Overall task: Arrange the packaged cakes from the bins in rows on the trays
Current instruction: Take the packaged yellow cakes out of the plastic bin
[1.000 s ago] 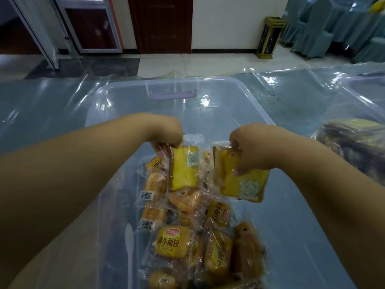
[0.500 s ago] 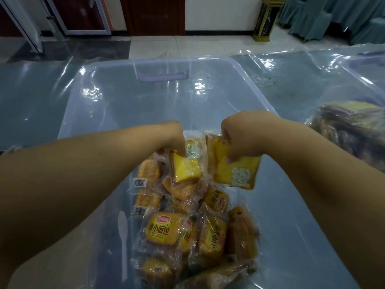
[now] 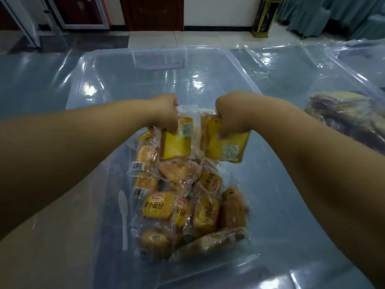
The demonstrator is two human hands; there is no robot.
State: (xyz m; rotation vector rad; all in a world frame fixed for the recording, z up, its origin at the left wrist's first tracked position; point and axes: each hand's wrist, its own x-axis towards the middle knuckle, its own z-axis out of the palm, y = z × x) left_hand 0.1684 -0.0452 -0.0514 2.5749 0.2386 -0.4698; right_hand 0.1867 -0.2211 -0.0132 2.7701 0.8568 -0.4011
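A: Where're the cakes rn?

B: Most sit in a heap (image 3: 183, 205) at lower centre, inside the clear bin (image 3: 104, 65). Two are lifted. The left hand (image 3: 164, 113) has the left packet (image 3: 177, 144) just left of centre, and the right hand (image 3: 231, 115) has the right packet (image 3: 225, 149) just right of it.

A: Fingers?

B: Both hands are curled down, pinching the wrapper near its top edge. The tips are mostly hidden behind the knuckles, so I can't tell how many fingers are on the film.

A: What could go wrong?

B: The packets hang from slick film, so a quick swing could let one slide out and drop back on the heap. Squeezing harder would prob. dent the soft cake. The left packet's bottom edge looks v. close to the wrappers below and may snag or drag one up. No tray is in frame, so the carry goes out of view. There's also a second bin (image 3: 341, 109) at the right edge to clear.
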